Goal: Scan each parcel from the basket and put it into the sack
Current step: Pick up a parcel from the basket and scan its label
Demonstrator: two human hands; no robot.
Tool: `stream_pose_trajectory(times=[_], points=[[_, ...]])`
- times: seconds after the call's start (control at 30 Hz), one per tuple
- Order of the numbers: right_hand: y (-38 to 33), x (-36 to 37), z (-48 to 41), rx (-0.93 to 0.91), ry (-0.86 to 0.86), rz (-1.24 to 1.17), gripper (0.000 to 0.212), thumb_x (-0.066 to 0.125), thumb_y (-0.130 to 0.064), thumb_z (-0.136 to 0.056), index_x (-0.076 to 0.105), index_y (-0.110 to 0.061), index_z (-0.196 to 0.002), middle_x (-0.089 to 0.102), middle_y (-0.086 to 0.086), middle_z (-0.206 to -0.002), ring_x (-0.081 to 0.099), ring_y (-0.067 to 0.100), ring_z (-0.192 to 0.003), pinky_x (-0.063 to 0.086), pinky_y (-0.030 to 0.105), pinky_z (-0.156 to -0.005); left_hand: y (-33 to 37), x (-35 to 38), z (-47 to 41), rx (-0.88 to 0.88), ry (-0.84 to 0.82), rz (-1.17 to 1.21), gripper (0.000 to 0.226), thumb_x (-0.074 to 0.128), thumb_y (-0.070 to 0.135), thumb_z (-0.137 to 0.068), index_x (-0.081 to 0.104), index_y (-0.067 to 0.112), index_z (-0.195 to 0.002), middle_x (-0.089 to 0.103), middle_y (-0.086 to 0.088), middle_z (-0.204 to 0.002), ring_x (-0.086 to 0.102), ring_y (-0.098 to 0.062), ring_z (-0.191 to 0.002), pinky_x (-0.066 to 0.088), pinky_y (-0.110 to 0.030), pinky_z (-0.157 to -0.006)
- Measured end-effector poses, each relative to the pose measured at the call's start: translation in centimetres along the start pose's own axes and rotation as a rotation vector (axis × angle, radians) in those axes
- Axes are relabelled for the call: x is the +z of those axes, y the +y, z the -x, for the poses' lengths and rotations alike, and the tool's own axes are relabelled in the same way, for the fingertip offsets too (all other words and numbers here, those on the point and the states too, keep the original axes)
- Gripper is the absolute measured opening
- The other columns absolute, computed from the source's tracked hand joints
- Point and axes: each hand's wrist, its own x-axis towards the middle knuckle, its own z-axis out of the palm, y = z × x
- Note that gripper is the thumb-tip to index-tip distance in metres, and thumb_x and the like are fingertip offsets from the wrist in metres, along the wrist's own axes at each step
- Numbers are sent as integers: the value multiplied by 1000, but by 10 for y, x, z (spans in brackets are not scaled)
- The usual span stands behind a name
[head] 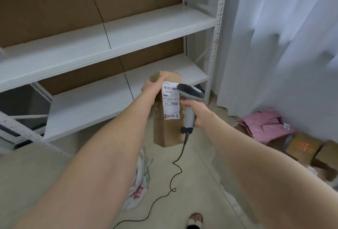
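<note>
A tall brown cardboard parcel (167,130) with a white shipping label (171,100) hangs upright in front of me. My left hand (152,87) grips its upper left side. My right hand (194,112) holds the grey handle of a barcode scanner (190,91), whose head sits right over the label's top barcode. The scanner's black cable (175,170) trails down to the floor. A white sack with red and green print (140,183) lies crumpled on the floor below my left forearm. More parcels, a pink mailer (265,126) and brown boxes (301,147), are piled at the right.
A white metal shelving unit (109,45) with cardboard backing stands ahead, its upright post (214,45) beside the parcel. A white curtain (283,45) hangs on the right. My slippered foot (195,219) shows at the bottom on the beige tiled floor.
</note>
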Motion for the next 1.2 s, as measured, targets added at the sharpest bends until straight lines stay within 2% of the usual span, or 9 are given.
stream_pose_trajectory(times=[0.1, 0.23, 0.4, 0.6, 0.77, 0.93, 1.03, 1.1, 1.2], points=[[26, 26, 11, 28, -30, -45, 30, 69, -10, -85, 64, -4, -115, 64, 9, -80, 62, 27, -74, 55, 42, -79, -29, -33, 22, -62, -82, -36, 83, 71, 64, -66, 50, 8, -123, 66, -6, -110, 61, -26, -101, 50, -39, -91], [56, 60, 24, 57, -60, -65, 27, 66, -10, -87, 65, -5, -113, 71, 16, -103, 67, 31, -86, 57, 45, -82, -77, -84, 52, -132, -252, -136, 66, 76, 42, -73, 41, 25, -127, 63, -2, -111, 57, -25, -104, 46, -46, -88], [93, 111, 32, 90, -89, -42, 18, 65, -9, -89, 64, -5, -107, 71, 13, -101, 69, 29, -81, 57, 45, -80, -129, -146, 62, -161, -314, -236, 90, 77, 20, -72, 21, 36, -140, 50, 1, -128, 49, -23, -114, 45, -47, -86], [140, 195, 23, 137, -120, 25, 26, 68, -12, -88, 59, -6, -111, 68, 10, -98, 67, 26, -87, 56, 38, -78, -185, -218, 34, -113, -107, -213, 66, 73, 20, -73, 44, 23, -133, 59, 1, -123, 56, -19, -103, 47, -35, -81], [191, 273, -13, 186, -76, 71, 33, 66, -18, -91, 54, -10, -120, 59, 11, -111, 56, 29, -121, 48, 41, -94, -239, -286, -14, -131, -4, -178, 60, 74, 16, -76, 46, 14, -129, 58, 0, -115, 54, -17, -95, 46, -30, -79], [257, 348, -64, 275, -92, 73, 22, 69, -21, -89, 55, -9, -101, 56, 9, -94, 59, 25, -90, 48, 44, -95, -307, -356, -82, -185, 47, -202, 61, 79, 17, -71, 49, 13, -125, 59, -1, -119, 57, -20, -103, 48, -33, -91], [304, 375, -102, 336, -104, 69, 33, 73, -23, -84, 58, -7, -109, 64, 11, -94, 65, 26, -87, 53, 40, -88, -360, -374, -120, -233, 76, -204, 65, 79, 20, -70, 48, 12, -127, 59, -5, -124, 57, -24, -110, 47, -33, -91], [334, 385, -129, 368, -85, 84, 36, 74, -21, -84, 58, -7, -112, 68, 16, -101, 70, 28, -84, 59, 37, -74, -401, -376, -142, -280, 80, -185, 65, 78, 24, -72, 47, 12, -128, 58, -5, -124, 57, -25, -110, 46, -31, -88], [386, 392, -174, 376, -49, 124, 21, 68, -11, -88, 51, -6, -101, 61, 15, -76, 59, 22, -58, 52, 30, -53, -468, -374, -173, -342, 72, -186, 64, 75, 30, -71, 48, 14, -127, 59, -5, -124, 57, -25, -109, 47, -37, -95]])
